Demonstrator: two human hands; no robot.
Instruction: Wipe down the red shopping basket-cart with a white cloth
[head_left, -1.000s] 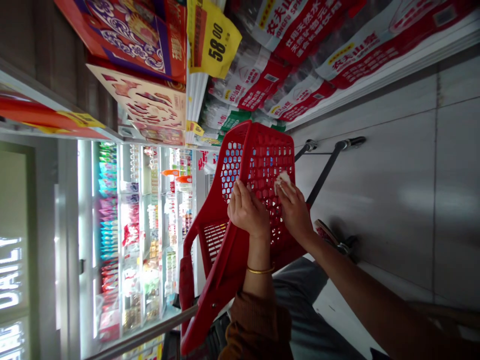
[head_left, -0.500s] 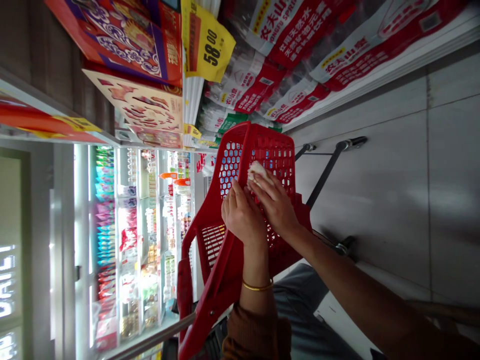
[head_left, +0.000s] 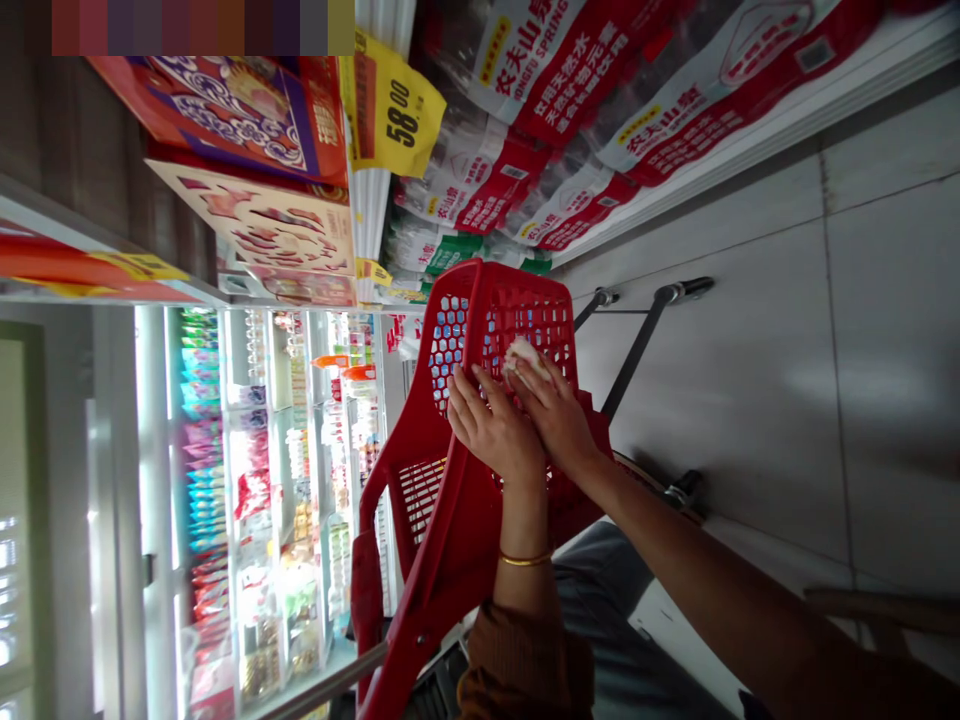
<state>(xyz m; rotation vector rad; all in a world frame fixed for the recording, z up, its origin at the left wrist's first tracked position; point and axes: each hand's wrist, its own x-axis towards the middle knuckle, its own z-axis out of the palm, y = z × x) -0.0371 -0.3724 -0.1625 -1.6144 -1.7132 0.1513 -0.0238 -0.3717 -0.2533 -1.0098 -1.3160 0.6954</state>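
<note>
The supermarket floor (head_left: 757,370) is tiled; glare blurs the products on the lit display shelves (head_left: 234,360). A red shopping cart (head_left: 442,560) stands beside Nongfu Spring water bottles (head_left: 559,75); its handle end is cut off by the frame edge. The right hand (head_left: 559,415) grips a crumpled white cloth (head_left: 525,348) at the cart's perforated panel; fingers obscure its outline, and its material is unclear. The left hand (head_left: 499,430), fingers extended, lies over the cart rim; its palm is hidden, so any grip cannot be determined. Coloured blocks mask part of a carton (head_left: 232,125). A yellow price tag (head_left: 401,115) projects near the bottles.
</note>
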